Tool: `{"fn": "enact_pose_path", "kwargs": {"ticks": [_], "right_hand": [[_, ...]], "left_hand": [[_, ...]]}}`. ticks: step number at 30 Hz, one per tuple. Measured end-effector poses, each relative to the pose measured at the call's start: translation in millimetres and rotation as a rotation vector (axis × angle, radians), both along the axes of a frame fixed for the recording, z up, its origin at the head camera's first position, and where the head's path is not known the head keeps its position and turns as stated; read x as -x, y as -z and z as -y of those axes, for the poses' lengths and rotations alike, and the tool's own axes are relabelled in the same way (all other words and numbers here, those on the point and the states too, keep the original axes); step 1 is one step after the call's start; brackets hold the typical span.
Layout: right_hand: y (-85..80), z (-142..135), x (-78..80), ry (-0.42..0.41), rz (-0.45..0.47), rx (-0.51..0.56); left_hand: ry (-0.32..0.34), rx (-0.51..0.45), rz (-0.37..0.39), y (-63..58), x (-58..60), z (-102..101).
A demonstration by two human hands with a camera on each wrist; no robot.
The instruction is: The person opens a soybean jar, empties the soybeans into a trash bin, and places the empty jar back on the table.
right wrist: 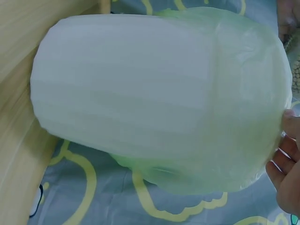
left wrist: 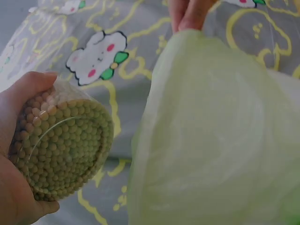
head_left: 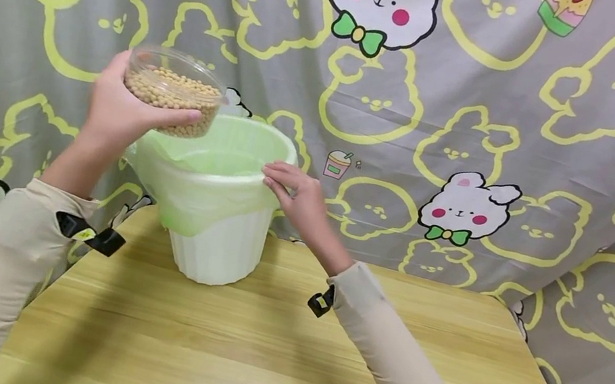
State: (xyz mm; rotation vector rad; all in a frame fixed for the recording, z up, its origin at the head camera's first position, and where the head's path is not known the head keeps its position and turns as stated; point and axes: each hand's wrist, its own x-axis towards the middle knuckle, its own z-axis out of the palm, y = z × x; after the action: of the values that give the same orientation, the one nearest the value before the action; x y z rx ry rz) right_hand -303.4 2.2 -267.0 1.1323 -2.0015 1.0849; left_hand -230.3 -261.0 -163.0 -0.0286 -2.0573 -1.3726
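My left hand [head_left: 115, 107] grips a round clear plastic tub [head_left: 205, 122], holding it up above the left side of the trash can's rim. Pale yellow soybeans [head_left: 177, 90] fill much of the tub, and its bottom faces the camera in the left wrist view. The white trash can [head_left: 220, 245] stands upright on the table, with a light green garbage bag [head_left: 189, 198] lining it and folded down outside the rim. On the right side, my right hand [head_left: 297, 194] pinches the bag-covered rim between thumb and fingers. The can's floor is hidden.
A wooden table [head_left: 253, 361] carries the can near its back left edge. Right behind it hangs a grey curtain [head_left: 386, 96] with cartoon animal outlines, continuing around the left and right sides. Black straps with small devices [head_left: 322, 301] sit on both wrists.
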Motion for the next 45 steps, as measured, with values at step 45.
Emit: {"fn": "enact_pose_path", "kwargs": {"ticks": [45], "right_hand": [[3.9,-1,-1.6,0.048,-0.055,0.000]], "left_hand": [[-0.197,0.659,0.185,-13.6,21.5,44]]}}
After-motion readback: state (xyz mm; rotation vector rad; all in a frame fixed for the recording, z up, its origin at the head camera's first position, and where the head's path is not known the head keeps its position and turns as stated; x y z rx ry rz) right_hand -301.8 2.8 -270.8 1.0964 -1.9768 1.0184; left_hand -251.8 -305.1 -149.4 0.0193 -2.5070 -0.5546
